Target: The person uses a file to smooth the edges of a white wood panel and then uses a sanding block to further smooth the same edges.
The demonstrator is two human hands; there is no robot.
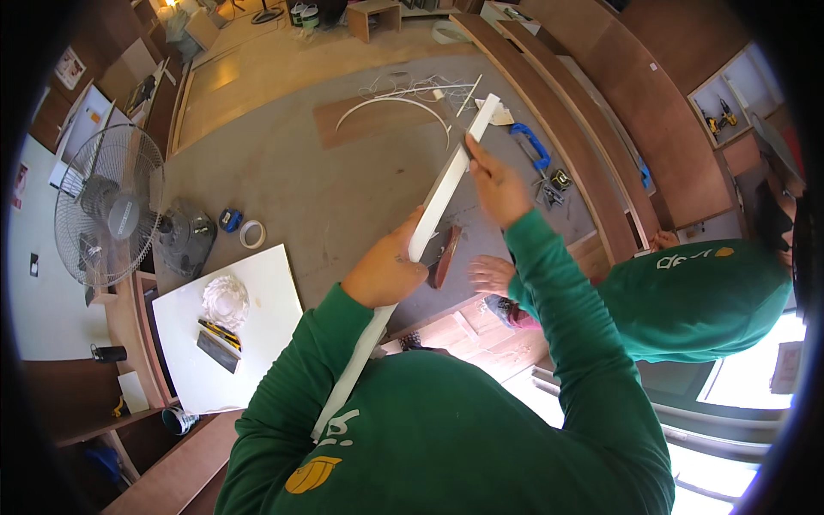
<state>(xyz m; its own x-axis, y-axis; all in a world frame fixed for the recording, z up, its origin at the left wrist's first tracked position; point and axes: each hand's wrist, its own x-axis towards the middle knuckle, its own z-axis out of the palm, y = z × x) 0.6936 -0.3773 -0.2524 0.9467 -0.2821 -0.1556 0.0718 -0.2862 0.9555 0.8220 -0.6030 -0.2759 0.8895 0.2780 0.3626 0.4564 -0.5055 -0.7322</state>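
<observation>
Two hands gripped one long white strip.

The strip (433,210), flat, narrow and plain white, ran slantwise from the chest up over the floor (326,189). Left hand (386,270) had its fingers clenched round the middle; right hand (496,184) clasped it nearer the top end. Open floor lay to the left; another person's hand (492,275) and boards (566,129) crowded the right.

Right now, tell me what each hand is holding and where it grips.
Both hold one long white strip. The left hand grips around its middle; the right hand holds it near the far, upper end.
</observation>
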